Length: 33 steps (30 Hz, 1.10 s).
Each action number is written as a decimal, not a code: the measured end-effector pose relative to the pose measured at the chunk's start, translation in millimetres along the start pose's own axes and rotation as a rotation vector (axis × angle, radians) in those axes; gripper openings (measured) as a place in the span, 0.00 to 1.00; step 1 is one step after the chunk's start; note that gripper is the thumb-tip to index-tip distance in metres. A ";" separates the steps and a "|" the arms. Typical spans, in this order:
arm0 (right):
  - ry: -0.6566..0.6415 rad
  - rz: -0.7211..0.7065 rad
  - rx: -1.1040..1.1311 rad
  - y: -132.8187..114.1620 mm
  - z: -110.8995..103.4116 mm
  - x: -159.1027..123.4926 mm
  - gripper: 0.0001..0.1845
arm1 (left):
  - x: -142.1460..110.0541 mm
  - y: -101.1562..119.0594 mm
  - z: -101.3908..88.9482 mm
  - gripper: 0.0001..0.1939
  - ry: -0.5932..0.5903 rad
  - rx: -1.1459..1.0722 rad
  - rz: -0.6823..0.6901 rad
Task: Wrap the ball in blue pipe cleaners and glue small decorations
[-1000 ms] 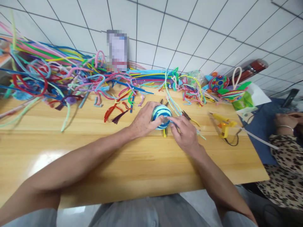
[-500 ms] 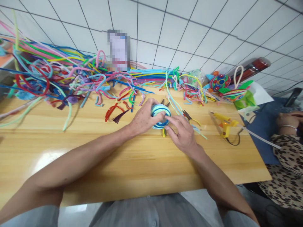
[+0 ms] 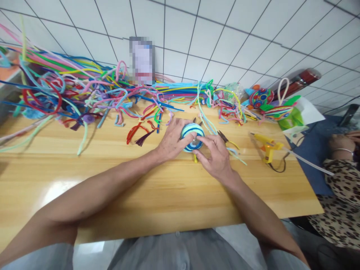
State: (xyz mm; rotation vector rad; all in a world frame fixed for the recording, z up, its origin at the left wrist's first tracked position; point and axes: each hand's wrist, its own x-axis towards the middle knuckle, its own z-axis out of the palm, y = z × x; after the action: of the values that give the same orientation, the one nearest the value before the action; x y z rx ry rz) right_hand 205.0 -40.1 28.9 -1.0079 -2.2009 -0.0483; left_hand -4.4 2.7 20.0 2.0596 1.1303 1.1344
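Between my hands is a round ball [image 3: 192,129] striped in blue and mint green, wound with fuzzy chenille stems, with a small shiny spot on its near side. My left hand [image 3: 174,139] wraps its left side, thumb laid across the front. On the right, my right hand [image 3: 215,153] has index finger and thumb against the ball. A yellow-handled tool [image 3: 195,159] lies partly hidden beneath it. Dark-tipped pliers [image 3: 223,136] rest just beyond my right hand, beside loose mint and light-blue stems [image 3: 206,122].
A yellow glue gun [image 3: 267,144] with a cord lies to the right. Tangled chenille stems [image 3: 92,90] line the wall, where a blurred phone-like panel [image 3: 143,62] leans. A dark red tassel [image 3: 144,138] lies left. At far right sits a person in a leopard-print sleeve [image 3: 341,178].
The ball has turned a little in my hands, and its shiny spot shows more. My right fingers have shifted slightly along its right side. The view has drifted a little.
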 end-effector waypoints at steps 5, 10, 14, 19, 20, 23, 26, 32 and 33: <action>0.027 0.002 0.007 1.5 2.9 -1.2 0.22 | -1.3 -0.2 -3.5 0.18 -0.045 -0.013 0.034; 0.036 -0.018 0.017 2.1 2.8 -0.3 0.23 | 1.1 -1.9 -2.6 0.19 -0.055 -0.017 0.013; 0.045 -0.026 -0.004 3.2 5.2 -1.9 0.24 | 2.1 -3.4 -0.1 0.18 -0.017 -0.034 0.004; 0.081 -0.038 -0.013 7.3 11.2 -5.9 0.26 | 0.0 -6.3 4.4 0.19 0.016 -0.036 0.022; 0.093 -0.044 -0.010 8.1 12.3 -6.2 0.27 | -0.5 -6.9 5.3 0.18 0.024 -0.034 0.026; 0.119 -0.060 -0.001 10.0 14.3 -5.7 0.27 | -1.7 -7.6 7.6 0.18 0.047 -0.040 0.033; 0.131 -0.075 -0.001 11.7 14.9 -4.4 0.26 | -2.4 -7.5 9.0 0.19 0.053 -0.060 0.019; 0.124 -0.092 -0.028 15.3 14.5 -4.9 0.26 | -3.0 -8.9 10.7 0.19 0.048 -0.056 0.007; 0.120 -0.092 -0.028 15.5 14.4 -5.1 0.26 | -3.0 -9.4 10.9 0.20 0.051 -0.055 0.011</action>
State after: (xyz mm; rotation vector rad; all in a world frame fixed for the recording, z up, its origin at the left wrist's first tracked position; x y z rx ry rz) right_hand 209.3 -28.3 11.2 -0.8950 -2.1411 -0.1779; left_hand 0.2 4.4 6.1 2.0076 1.1005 1.2165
